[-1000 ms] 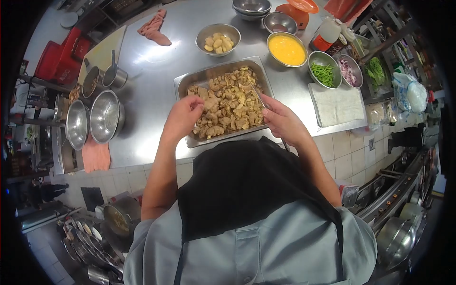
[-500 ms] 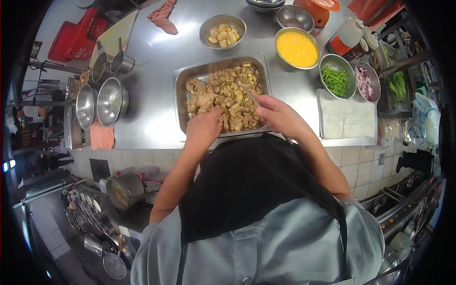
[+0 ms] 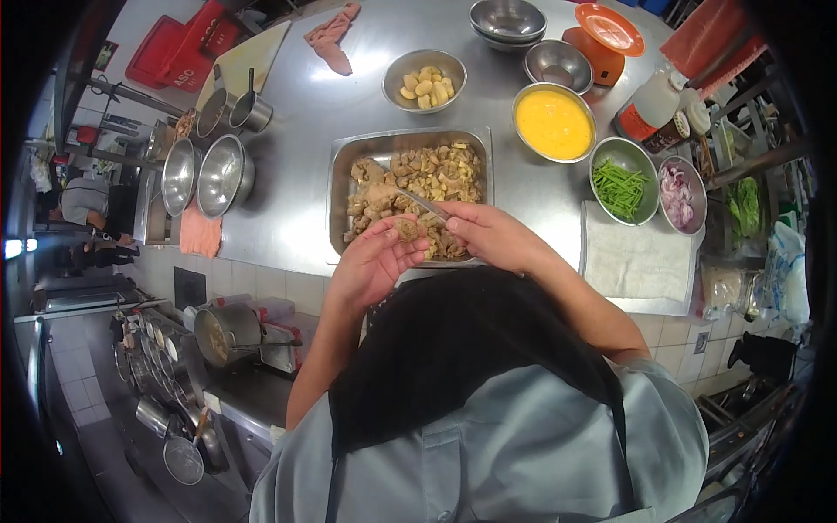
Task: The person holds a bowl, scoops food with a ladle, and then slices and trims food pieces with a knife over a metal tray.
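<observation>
Over the near edge of a steel tray (image 3: 333, 196), my left hand (image 3: 362, 266) is turned palm up with its fingers curled round a small brown piece of meat (image 3: 407, 229). My right hand (image 3: 493, 237) grips a knife (image 3: 422, 202), whose blade points left and away from me above the tray. The tray is filled with chopped, cooked-looking meat (image 3: 418, 166) in brown and yellowish bits, with larger chunks on the left side. The knife's handle is mostly hidden in my right hand.
Behind the tray stands a bowl of pale yellow chunks (image 3: 427, 87). To the right are bowls of yellow liquid (image 3: 554, 124), cut green beans (image 3: 619, 187) and sliced red onion (image 3: 678, 199), near a folded white cloth (image 3: 641, 261). Steel bowls (image 3: 222, 176) stand at left. Another person (image 3: 87, 200) is far left.
My left hand has lifted from the tray and turned palm up, with a piece of meat in its fingers. The knife has come nearer to that hand. My view has shifted slightly.
</observation>
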`<state>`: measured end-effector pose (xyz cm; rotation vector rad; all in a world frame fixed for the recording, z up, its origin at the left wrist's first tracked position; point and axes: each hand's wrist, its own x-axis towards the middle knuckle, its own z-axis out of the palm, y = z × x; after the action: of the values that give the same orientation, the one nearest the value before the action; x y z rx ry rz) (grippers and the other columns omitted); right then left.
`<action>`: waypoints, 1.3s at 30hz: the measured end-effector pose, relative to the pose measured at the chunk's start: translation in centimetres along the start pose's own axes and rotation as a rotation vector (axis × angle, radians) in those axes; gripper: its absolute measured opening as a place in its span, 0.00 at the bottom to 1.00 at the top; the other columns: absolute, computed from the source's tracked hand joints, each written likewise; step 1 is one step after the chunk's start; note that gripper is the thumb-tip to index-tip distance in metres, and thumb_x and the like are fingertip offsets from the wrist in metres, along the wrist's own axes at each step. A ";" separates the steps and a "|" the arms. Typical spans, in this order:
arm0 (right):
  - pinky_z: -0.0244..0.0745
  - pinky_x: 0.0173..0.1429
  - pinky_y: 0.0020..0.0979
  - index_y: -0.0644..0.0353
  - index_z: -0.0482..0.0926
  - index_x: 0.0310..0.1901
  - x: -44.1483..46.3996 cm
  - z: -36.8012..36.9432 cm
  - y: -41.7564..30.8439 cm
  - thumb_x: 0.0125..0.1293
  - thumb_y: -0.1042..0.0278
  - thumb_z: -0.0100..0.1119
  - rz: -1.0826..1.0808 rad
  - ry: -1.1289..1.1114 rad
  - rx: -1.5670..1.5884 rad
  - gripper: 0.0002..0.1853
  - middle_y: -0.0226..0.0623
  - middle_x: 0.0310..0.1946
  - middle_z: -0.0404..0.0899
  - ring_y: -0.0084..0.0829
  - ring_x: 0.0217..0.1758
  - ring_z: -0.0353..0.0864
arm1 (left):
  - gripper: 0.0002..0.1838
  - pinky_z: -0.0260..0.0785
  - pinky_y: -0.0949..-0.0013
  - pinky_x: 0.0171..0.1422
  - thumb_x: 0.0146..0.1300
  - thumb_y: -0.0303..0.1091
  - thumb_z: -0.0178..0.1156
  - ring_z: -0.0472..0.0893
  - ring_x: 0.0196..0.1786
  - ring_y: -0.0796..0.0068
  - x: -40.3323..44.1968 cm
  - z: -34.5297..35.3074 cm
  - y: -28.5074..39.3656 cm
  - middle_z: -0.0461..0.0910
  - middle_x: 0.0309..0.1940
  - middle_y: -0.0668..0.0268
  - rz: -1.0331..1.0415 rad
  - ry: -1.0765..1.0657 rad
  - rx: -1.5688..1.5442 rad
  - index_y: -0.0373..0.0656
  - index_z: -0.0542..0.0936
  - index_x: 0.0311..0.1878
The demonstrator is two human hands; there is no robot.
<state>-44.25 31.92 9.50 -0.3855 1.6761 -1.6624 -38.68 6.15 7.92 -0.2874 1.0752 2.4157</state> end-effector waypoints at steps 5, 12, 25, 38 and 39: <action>0.69 0.40 0.24 0.58 0.73 0.76 0.2 0.2 -0.9 0.83 0.65 0.48 0.029 -0.074 0.063 0.23 0.24 0.32 0.71 0.18 0.35 0.68 | 0.24 0.80 0.58 0.63 0.82 0.31 0.50 0.85 0.56 0.59 0.0 0.4 -1.3 0.81 0.59 0.48 0.042 0.029 -0.202 0.37 0.65 0.76; 0.59 0.29 0.19 0.50 0.70 0.77 0.3 1.0 0.0 0.84 0.62 0.51 0.057 -0.084 0.131 0.24 0.19 0.29 0.66 0.13 0.27 0.62 | 0.17 0.80 0.61 0.62 0.82 0.35 0.52 0.84 0.55 0.62 -0.2 -0.7 -2.5 0.82 0.56 0.52 0.064 0.057 -0.266 0.39 0.71 0.68; 0.70 0.39 0.27 0.58 0.72 0.71 0.3 2.1 0.8 0.81 0.61 0.55 -0.018 -0.093 0.032 0.21 0.27 0.34 0.74 0.20 0.35 0.72 | 0.14 0.77 0.65 0.58 0.79 0.32 0.58 0.82 0.54 0.66 -0.7 -0.9 -3.2 0.82 0.54 0.62 0.098 0.171 -0.336 0.44 0.74 0.63; 0.68 0.39 0.28 0.59 0.69 0.68 0.7 2.9 0.6 0.80 0.64 0.57 -0.117 -0.099 -0.013 0.20 0.27 0.32 0.75 0.20 0.35 0.72 | 0.18 0.76 0.59 0.66 0.74 0.20 0.62 0.82 0.59 0.67 -0.7 0.7 -4.1 0.81 0.57 0.61 0.412 0.138 -0.043 0.44 0.75 0.64; 0.68 0.39 0.28 0.59 0.69 0.67 0.7 3.0 0.6 0.80 0.64 0.57 -0.114 -0.102 0.008 0.19 0.27 0.32 0.75 0.20 0.35 0.71 | 0.18 0.76 0.59 0.66 0.74 0.20 0.62 0.82 0.59 0.67 -0.7 0.9 -4.1 0.82 0.56 0.61 0.424 0.150 -0.036 0.44 0.75 0.64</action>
<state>-42.57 29.36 8.99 -0.5623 1.5976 -1.7017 -35.97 8.97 6.13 -0.2784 1.2653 2.8270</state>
